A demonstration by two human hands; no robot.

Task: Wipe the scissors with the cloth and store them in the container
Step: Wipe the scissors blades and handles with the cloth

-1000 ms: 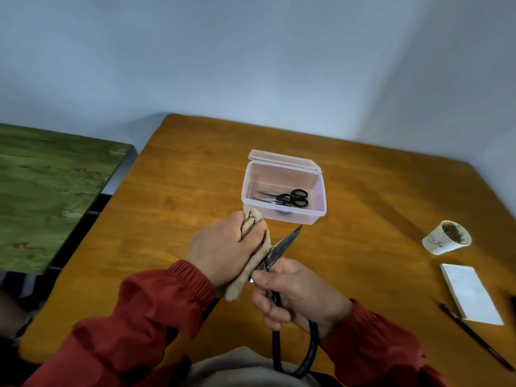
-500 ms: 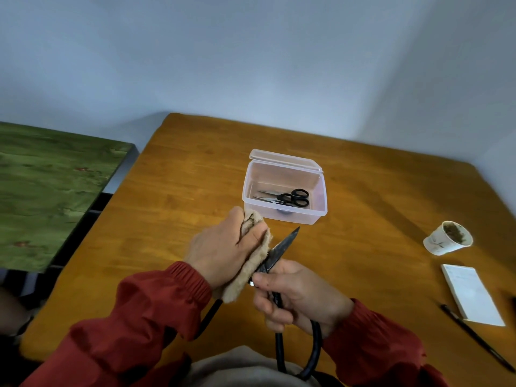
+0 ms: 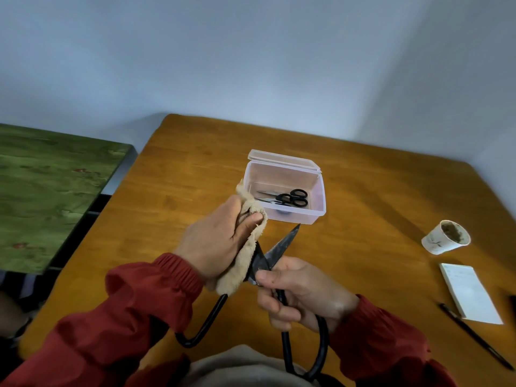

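A person in red sleeves sits at a wooden bench (image 3: 181, 191), seen from above by a head-worn camera. Both hands are raised just above the bench, close to the body.

The left hand (image 3: 217, 241) grips a tan fleecy cloth (image 3: 245, 258). Its fingers (image 3: 248, 222) are curled round the bunched fabric and press it against one blade of a large pair of dark metal scissors (image 3: 282, 247). That blade is mostly hidden under the cloth.

The right hand (image 3: 304, 291) holds the scissors just below the pivot, its fingers (image 3: 273, 305) wrapped round one black handle shank and the thumb lying by the pivot. The scissors are spread open. The bare blade points up and away from the person, its tip near the front wall of the container without touching it. One black handle loop hangs below the right hand; the other handle runs down under the left forearm.

The clear plastic container (image 3: 321, 199) stands on the bench just beyond the hands, its hinged lid tipped open at the back. A small pair of black-handled scissors (image 3: 290, 198) lies flat inside it.

Far to the right on the bench sit a paper cup (image 3: 446, 237) lying tilted with a brown-stained inside, a white notepad (image 3: 469, 294) and a dark pen (image 3: 474, 336) beside the pad. To the left, apart from the bench, is a green mottled tabletop (image 3: 47, 191). Pale walls meet in a corner behind.
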